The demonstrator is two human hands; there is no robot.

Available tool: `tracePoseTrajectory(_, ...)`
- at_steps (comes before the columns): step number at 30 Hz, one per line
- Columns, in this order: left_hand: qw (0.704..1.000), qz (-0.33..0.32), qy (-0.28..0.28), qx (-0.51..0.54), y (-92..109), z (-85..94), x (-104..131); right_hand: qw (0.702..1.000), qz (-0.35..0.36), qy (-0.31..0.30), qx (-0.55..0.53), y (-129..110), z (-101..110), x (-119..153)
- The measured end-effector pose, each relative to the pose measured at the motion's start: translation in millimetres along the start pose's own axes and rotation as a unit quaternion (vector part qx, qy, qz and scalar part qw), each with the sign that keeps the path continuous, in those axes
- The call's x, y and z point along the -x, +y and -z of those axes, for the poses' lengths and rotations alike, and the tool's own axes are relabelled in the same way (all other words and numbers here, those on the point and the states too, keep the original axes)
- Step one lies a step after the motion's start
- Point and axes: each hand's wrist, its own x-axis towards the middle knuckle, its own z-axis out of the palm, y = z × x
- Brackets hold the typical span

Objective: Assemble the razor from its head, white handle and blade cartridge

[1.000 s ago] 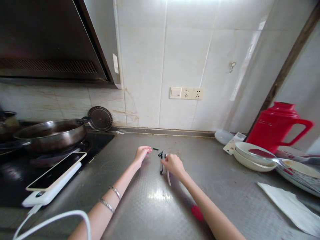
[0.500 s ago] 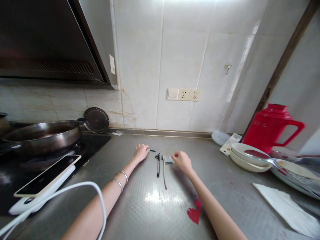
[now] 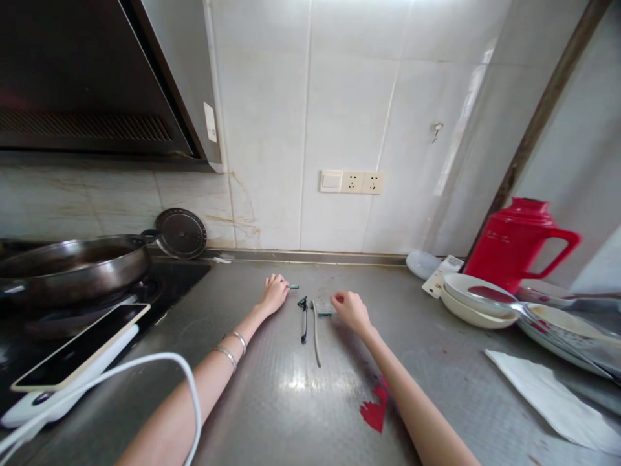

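Observation:
On the steel counter (image 3: 272, 388), my left hand (image 3: 275, 293) rests with curled fingers, and a thin green stick (image 3: 294, 287) sticks out at its fingertips. My right hand (image 3: 350, 309) is closed beside a small clear, dark-edged piece (image 3: 324, 308); what its fingers hold, if anything, is hidden. Between the hands lies a slim dark tool (image 3: 304, 323) with a wider green-and-black head, like a razor. Just right of it is a thin pale grey cord-like strip (image 3: 317, 340), its upper end by the clear piece.
A pan (image 3: 77, 262) stands on the stove at left, near a phone (image 3: 82, 346) on a white holder with a looping white cable (image 3: 187, 369). At right are a red thermos (image 3: 514, 246), stacked bowls (image 3: 478, 310) and a white paper (image 3: 548, 398). A red scrap (image 3: 374, 408) lies by my right forearm.
The whole view has shifted slightly, so things appear a little further left. Both hands keep nearly the same places and poses on the counter.

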Motion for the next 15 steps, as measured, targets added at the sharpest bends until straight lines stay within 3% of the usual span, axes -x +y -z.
tracePoseTrajectory(6,0.996,-0.075,0.039,0.043,23.6,17.7,12.3,0.988,0.122,0.039,-0.082,-1.5,4.0,-2.0)
tracePoseTrajectory(9,0.991,-0.114,0.042,0.06,38.6,25.0,22.1,0.978,0.182,0.03,-0.099,-6.1,3.8,0.1)
tracePoseTrajectory(15,0.987,-0.136,0.039,0.074,53.8,31.7,34.0,0.971,0.216,-0.003,-0.098,-12.9,1.8,4.6)
